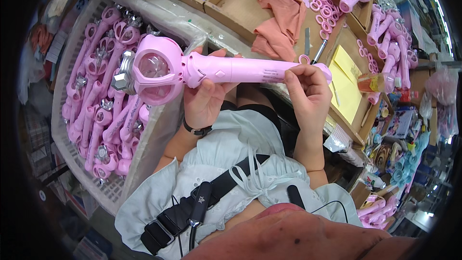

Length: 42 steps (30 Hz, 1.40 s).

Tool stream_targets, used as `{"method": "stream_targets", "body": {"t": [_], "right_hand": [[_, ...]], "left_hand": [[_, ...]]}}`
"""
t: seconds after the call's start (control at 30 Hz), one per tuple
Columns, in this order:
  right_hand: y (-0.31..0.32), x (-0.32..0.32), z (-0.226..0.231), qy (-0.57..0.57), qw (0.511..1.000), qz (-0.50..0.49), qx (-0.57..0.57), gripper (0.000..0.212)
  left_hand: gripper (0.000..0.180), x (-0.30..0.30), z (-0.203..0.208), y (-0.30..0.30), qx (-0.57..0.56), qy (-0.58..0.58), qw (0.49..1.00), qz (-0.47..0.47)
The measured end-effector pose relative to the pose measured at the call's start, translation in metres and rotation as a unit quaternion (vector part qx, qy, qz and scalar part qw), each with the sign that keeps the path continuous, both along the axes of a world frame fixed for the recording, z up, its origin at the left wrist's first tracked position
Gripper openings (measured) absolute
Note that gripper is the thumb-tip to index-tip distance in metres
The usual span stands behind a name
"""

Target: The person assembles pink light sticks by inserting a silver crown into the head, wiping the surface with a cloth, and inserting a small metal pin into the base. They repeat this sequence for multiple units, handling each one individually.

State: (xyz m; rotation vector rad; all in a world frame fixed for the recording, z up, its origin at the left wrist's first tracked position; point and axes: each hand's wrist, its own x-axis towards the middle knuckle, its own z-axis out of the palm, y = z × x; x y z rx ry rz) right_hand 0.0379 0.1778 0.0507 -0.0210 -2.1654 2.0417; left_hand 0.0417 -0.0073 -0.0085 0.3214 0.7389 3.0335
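Note:
A pink toy wand [219, 70] lies level across the middle of the view. Its round head, with a clear dome and a silver gem-shaped tip, points left. My left hand [206, 102] is closed round the handle just below the head, thumb in front and fingers partly hidden behind. Farther along the handle, my right hand [309, 91] pinches it near the right end. There the thumb and fingertips touch a small printed label [273, 75] on the handle.
To the left, a white plastic basket [60, 130] holds several similar pink wands [103, 91]. A cardboard tray [236, 7] ahead contains a salmon cloth [279, 26], pink rings [323, 12] and yellow paper [344, 86]. More wand parts [392, 38] are piled at the far right.

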Motion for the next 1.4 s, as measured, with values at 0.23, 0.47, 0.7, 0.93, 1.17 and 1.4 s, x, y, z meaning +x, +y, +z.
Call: {"method": "stream_targets", "body": {"t": [0.23,0.47,0.7,0.93,1.17,1.4], "right_hand": [[0.0005,-0.0004,0.0006,-0.009,1.0,0.001,-0.021,0.01],[0.0018,-0.0022,-0.0015,-0.008,1.0,0.003,-0.013,0.011],[0.0018,-0.0024,-0.0037,-0.002,1.0,-0.005,0.012,0.01],[0.0022,-0.0027,-0.0058,-0.004,1.0,-0.009,0.008,0.009],[0.0063,-0.0022,-0.007,-0.036,0.999,0.011,0.03,0.012],[0.0064,-0.0019,-0.0086,-0.031,0.999,0.009,0.034,0.012]], "left_hand": [[0.06,-0.0018,-0.001,-0.0008,-0.038,0.012,0.999,0.003],[0.06,-0.0016,0.0006,-0.0005,-0.006,-0.004,1.0,-0.002],[0.06,-0.0015,0.0,-0.0007,-0.008,-0.004,1.0,-0.004],[0.059,-0.0015,-0.0017,-0.0004,0.001,-0.005,1.0,-0.005],[0.059,-0.0018,-0.0028,0.0004,-0.003,-0.008,1.0,-0.005],[0.06,-0.0007,-0.0017,0.001,-0.005,-0.015,1.0,-0.005]]}}
